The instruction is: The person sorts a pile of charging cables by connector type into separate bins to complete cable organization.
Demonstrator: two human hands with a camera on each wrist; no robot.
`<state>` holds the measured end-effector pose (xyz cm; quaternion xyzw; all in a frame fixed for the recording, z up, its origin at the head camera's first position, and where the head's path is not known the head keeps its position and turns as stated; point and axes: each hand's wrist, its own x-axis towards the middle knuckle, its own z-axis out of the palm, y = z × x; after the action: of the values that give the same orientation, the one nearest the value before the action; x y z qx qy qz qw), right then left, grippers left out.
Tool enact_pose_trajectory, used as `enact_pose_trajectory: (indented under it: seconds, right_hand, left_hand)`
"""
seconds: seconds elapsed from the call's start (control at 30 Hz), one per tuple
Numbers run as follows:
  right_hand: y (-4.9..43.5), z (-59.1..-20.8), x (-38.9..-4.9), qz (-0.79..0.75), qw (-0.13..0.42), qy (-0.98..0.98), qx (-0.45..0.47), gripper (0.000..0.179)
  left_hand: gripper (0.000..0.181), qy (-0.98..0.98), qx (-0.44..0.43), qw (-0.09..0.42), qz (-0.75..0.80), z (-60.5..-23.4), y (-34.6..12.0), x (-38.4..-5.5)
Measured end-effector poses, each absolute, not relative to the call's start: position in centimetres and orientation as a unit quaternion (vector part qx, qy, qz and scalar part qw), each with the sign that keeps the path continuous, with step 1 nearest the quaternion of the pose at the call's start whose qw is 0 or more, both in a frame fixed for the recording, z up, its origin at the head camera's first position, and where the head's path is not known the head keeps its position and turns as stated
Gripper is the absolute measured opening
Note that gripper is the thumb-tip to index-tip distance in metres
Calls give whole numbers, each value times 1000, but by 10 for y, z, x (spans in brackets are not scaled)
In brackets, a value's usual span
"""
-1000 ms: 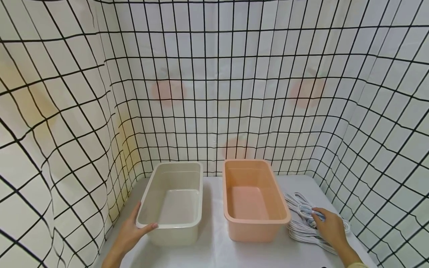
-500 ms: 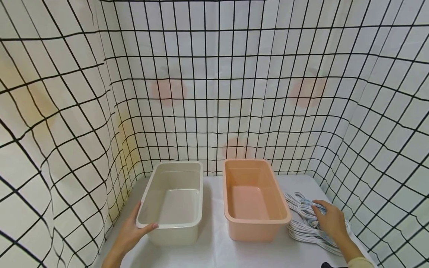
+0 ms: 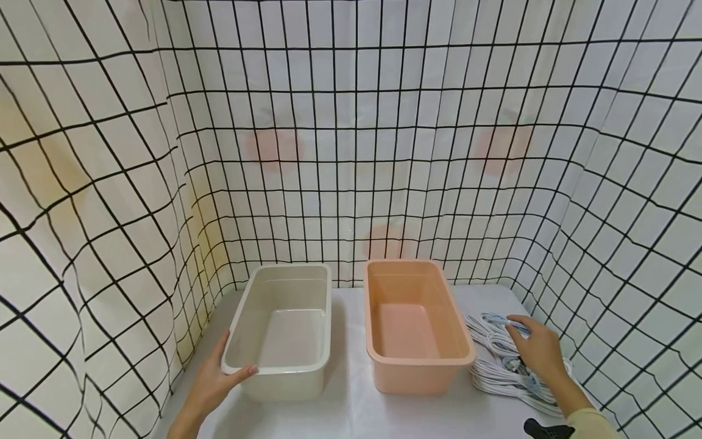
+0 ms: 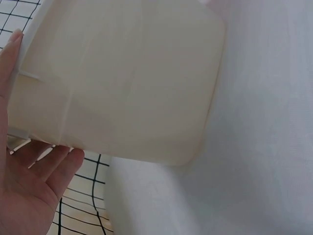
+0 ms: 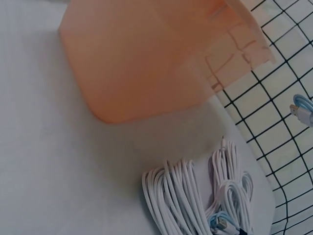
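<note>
In the head view my left hand (image 3: 212, 381) spreads round the near left corner of a cream plastic bin (image 3: 285, 379), thumb and forefinger along its rim. The left wrist view shows the other fingers (image 4: 66, 171) extended beside the bin's wall. My right hand (image 3: 540, 350) pinches a coiled light-blue cable (image 3: 496, 318) between thumb and forefinger, above a pile of white cables (image 3: 501, 381). In the right wrist view a USB plug on this blue cable (image 5: 304, 105) shows at the right edge; the hand itself is out of that frame.
A peach plastic bin (image 3: 414, 375) stands between the cream bin and the cables. Another blue cable end with a USB plug (image 5: 222, 223) lies among the white coils. Black wire grid (image 3: 351, 183) with white cloth behind encloses the white-covered table (image 3: 351, 421) on three sides.
My right hand has lifted the light-blue cable a little up and away from the pile, toward the back. The left hand and both bins stay in place.
</note>
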<state>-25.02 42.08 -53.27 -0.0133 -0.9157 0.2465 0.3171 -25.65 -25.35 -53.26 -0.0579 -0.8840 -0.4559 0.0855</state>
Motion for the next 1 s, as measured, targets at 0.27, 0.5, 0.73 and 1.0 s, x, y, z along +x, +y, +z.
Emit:
enact_pose_trajectory:
  seconds: [0.27, 0.5, 0.73, 1.0]
  right_hand:
    - [413, -523, -255, 252, 309, -917, -3, 24]
    - [405, -511, -263, 256, 327, -910, 12, 24]
    - [396, -506, -269, 256, 324, -911, 14, 23]
    - [386, -498, -273, 254, 335, -906, 35, 24]
  left_hand:
    - [114, -884, -54, 84, -457, -533, -253, -256]
    - [113, -884, -57, 91, -456, -533, -252, -256]
    - [114, -885, -50, 80, -457, -531, -252, -254]
    - [113, -885, -48, 78, -456, -532, -253, -255]
